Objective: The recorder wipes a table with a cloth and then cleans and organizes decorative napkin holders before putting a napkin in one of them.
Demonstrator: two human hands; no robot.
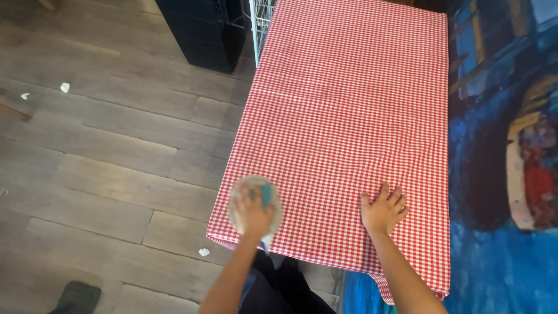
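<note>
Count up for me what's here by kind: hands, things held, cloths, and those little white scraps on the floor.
Hands: 2, the left hand and the right hand, flat on the cloth
Held things: 1, a blurred pale round object with a teal patch in the left hand
Checked cloths: 1, the red-and-white tablecloth
White floor scraps: 3
Total: 7

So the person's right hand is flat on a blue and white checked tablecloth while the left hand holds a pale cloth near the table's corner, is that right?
Not quite: the head view shows the tablecloth is red and white checked, not blue and white. The rest stands: the right hand lies flat on it, and the left hand holds a pale cloth near the table's corner.
</note>
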